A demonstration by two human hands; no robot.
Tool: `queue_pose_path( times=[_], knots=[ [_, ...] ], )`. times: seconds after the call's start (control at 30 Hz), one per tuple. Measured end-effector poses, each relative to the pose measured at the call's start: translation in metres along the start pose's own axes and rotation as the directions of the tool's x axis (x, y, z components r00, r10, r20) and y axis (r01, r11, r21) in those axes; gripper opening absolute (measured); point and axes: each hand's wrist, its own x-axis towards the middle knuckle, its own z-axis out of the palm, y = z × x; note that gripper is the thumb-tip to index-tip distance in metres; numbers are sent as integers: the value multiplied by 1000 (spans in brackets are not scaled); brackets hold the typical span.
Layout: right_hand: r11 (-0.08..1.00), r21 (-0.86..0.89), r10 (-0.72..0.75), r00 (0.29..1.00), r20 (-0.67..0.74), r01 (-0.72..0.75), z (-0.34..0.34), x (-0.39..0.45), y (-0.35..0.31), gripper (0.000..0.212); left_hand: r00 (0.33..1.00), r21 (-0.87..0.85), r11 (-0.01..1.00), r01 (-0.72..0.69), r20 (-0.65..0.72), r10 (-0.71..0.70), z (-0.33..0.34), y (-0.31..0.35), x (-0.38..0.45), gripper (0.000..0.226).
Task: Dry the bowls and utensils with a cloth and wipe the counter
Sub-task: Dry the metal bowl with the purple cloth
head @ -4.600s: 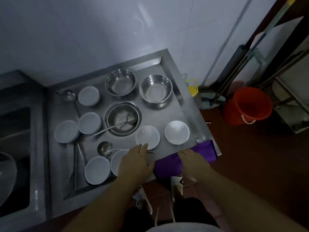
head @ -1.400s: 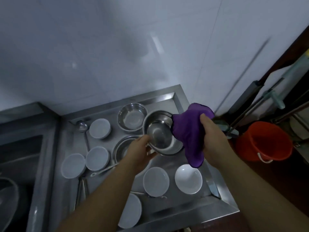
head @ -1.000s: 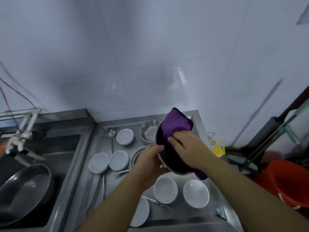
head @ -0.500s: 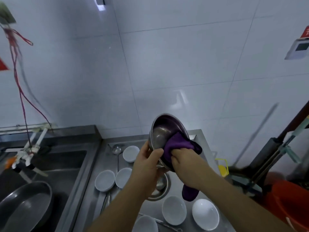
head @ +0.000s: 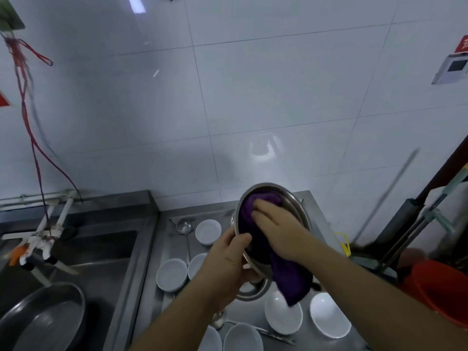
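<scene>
I hold a steel bowl point(head: 295, 202) tilted up above the steel counter point(head: 166, 297), its opening towards me. My left hand point(head: 228, 264) grips its lower left rim. My right hand point(head: 276, 226) presses a purple cloth point(head: 288, 277) flat against the inside of the bowl; the cloth's loose end hangs down below the rim. Several white bowls point(head: 171, 274) lie on the counter beneath, with a second steel bowl point(head: 252, 290) partly hidden under my hands. A ladle point(head: 184, 226) lies at the back, and another utensil point(head: 255, 330) lies near the front.
A sink point(head: 83, 252) with a tap point(head: 40, 239) and a large steel pan point(head: 43, 317) is at the left. White tiled wall stands behind. At the right are an orange bucket point(head: 440, 290), mop handles point(head: 415, 224) and a yellow item point(head: 343, 243).
I picked the cloth up from the counter's front edge and lifted the steel bowl off the counter. My right hand has moved the cloth higher inside the bowl. My view has tilted up.
</scene>
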Motion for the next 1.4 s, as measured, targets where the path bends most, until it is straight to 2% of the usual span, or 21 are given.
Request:
queue_pose_path(
  times=[0.03,0.1,0.17,0.27,0.3,0.33,0.37,0.43,0.5,0.57,0.6,0.67,0.73,0.9,0.97,1.03,1.1,1.17,1.23,1.3,1.4],
  knots=[
    [997,-76,-5,994,-108,-3,0,9,-3,22,1000,-39,999,-5,-19,5,1,2,-1,45],
    [973,-215,25,970,-240,-78,-1,27,-13,20,998,-106,993,-50,-35,47,3,5,0,35],
    [899,-397,88,963,-254,-187,-4,37,-22,19,993,-128,985,-113,-32,110,5,10,2,24],
    [704,-653,149,957,-248,-278,2,34,-28,22,979,-96,974,-206,-18,205,4,15,5,34],
    [720,-638,168,961,-218,-271,2,29,-30,23,976,-86,972,-219,-14,218,3,16,6,39],
    [794,-534,205,955,-213,-290,1,25,-30,22,975,-82,972,-220,-13,220,1,17,7,43],
    [837,-474,221,961,-163,-273,-3,21,-32,25,976,-82,973,-217,-17,216,-1,19,8,45],
    [914,-323,269,963,31,-245,-12,16,-27,31,979,-87,976,-201,-30,199,-8,22,10,44],
    [921,-360,236,950,206,-150,-22,8,-25,45,984,-101,978,-181,-25,179,-13,27,12,37],
    [851,-524,104,964,247,42,-29,1,-18,73,987,-114,980,-161,-6,161,-12,30,11,34],
    [781,-611,9,975,221,131,-33,2,-13,77,987,-110,981,-159,4,161,-11,29,11,34],
    [662,-711,-138,971,196,237,-40,4,-5,72,985,-97,981,-169,27,173,-7,26,11,27],
    [622,-739,-166,965,201,261,-46,8,1,65,981,-92,978,-189,29,192,-4,21,12,23],
    [713,-689,-55,990,126,127,-32,5,0,47,968,-65,966,-251,-27,250,3,20,14,31],
    [770,-633,8,990,141,84,-23,0,-5,43,965,-49,964,-260,-54,257,5,21,15,34],
    [888,-460,84,978,193,14,-19,-7,-9,39,964,-40,965,-259,-67,256,4,18,15,40],
    [960,-272,149,949,279,-70,-17,-13,-8,33,975,-78,973,-218,-58,214,3,14,13,50],
    [984,-103,171,924,342,-144,-17,-17,-7,33,987,-89,983,-163,-32,161,3,10,8,57],
    [979,22,181,917,354,-201,-17,-20,-2,36,991,-45,990,-133,3,133,4,8,5,49],
    [988,13,144,932,331,-157,-14,-20,1,40,994,-41,994,-105,16,106,5,8,4,41],
    [989,-148,2,979,203,29,-12,-10,-1,50,998,-101,993,-59,19,61,7,7,1,36]
  ],
)
